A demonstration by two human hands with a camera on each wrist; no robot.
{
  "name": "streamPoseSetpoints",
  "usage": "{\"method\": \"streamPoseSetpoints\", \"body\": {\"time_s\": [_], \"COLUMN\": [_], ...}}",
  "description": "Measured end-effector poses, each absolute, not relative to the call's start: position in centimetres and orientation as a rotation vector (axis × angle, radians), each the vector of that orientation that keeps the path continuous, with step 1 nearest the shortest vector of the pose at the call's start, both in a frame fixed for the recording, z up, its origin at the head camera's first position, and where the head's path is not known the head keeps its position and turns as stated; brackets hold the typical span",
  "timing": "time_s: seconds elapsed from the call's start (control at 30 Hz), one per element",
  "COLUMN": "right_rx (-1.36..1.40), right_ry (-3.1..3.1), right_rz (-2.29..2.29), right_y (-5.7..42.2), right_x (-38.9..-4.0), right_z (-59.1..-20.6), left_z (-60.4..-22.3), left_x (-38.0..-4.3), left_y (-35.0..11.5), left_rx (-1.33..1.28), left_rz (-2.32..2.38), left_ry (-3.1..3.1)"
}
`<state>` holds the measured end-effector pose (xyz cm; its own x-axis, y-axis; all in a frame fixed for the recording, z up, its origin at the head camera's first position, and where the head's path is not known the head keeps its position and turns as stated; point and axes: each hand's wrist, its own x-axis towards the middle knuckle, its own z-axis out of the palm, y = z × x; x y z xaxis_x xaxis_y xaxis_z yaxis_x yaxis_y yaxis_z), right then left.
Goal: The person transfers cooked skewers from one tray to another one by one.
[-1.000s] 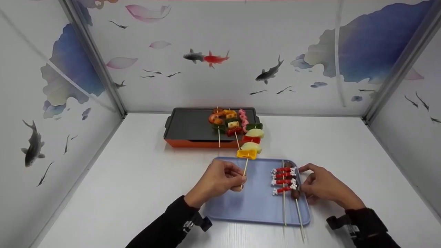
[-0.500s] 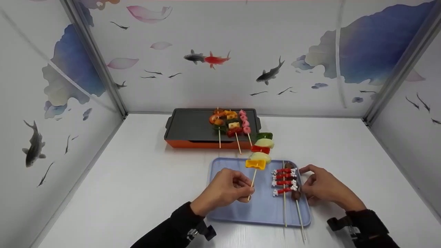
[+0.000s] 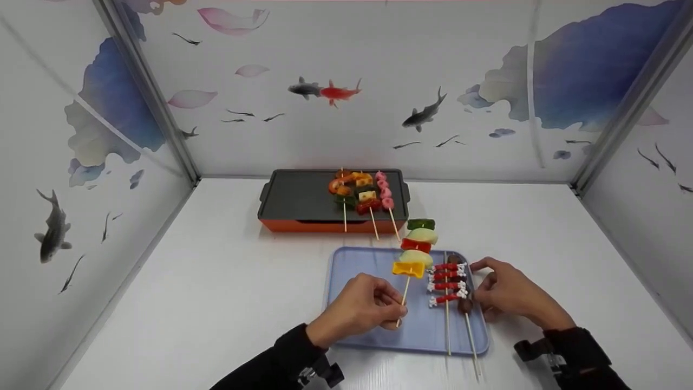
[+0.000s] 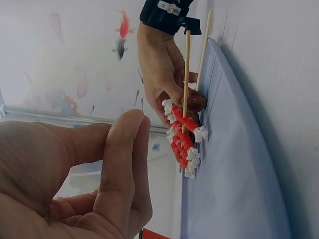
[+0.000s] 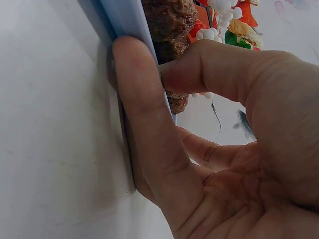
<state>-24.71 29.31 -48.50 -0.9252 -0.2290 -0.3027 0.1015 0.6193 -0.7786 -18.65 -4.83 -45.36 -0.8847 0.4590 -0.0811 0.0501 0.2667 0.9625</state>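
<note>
My veggie stick (image 3: 416,246) has moved away from the grill (image 3: 303,195) and closer to me, along with my left hand (image 3: 363,306). That hand pinches its bare end over the blue tray (image 3: 422,327). My right hand (image 3: 509,290) pinches the tray's right edge, beside the brown balls (image 3: 465,305).

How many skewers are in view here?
6: orange skewer, middle skewer and pink skewer on the grill; vegetable skewer in the left hand; red-and-white skewer and brown skewer on the blue tray, the brown one partly covered. No others show.
</note>
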Motion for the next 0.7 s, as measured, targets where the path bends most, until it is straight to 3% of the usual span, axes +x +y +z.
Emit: {"method": "streamPoseSetpoints", "body": {"time_s": [0.7], "right_rx": [-0.181], "right_ry": [2.507], "right_rz": [-1.194], "right_y": [29.5], "right_x": [-24.6], "right_z": [-48.3], "left_z": [-46.2], "left_x": [-17.5], "left_y": [-3.9], "left_rx": [0.416], "left_rz": [1.568], "left_ry": [2.191]}}
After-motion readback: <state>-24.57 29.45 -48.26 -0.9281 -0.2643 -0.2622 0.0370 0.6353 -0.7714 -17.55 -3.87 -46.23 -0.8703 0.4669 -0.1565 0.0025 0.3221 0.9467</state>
